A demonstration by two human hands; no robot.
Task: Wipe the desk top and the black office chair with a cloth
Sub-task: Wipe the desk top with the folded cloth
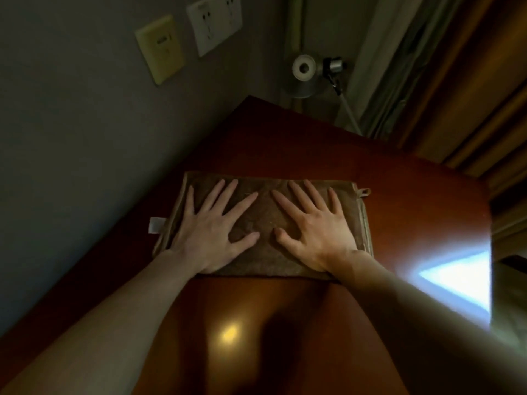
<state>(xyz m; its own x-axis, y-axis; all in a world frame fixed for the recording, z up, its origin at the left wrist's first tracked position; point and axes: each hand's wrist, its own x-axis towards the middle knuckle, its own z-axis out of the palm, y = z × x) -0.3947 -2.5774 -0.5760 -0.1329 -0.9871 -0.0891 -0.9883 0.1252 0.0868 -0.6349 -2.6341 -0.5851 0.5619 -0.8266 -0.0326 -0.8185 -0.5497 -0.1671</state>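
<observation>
While flat under left hand [212, 235] and right hand [316, 232], brown white-tagged cloth [265, 215].

Up beyond the left hand [209, 238], on the grey wall [71, 124], a yellowish switch plate [160, 48] sits just beside a white socket plate [214, 24], the white one to its right. Straight ahead of the right hand [316, 232], well past it, a silvery metal lamp [305, 72] shows in the corner. Further to that hand's right hang a pale sheer curtain [379, 52] and heavy brown drapes [470, 95].
</observation>
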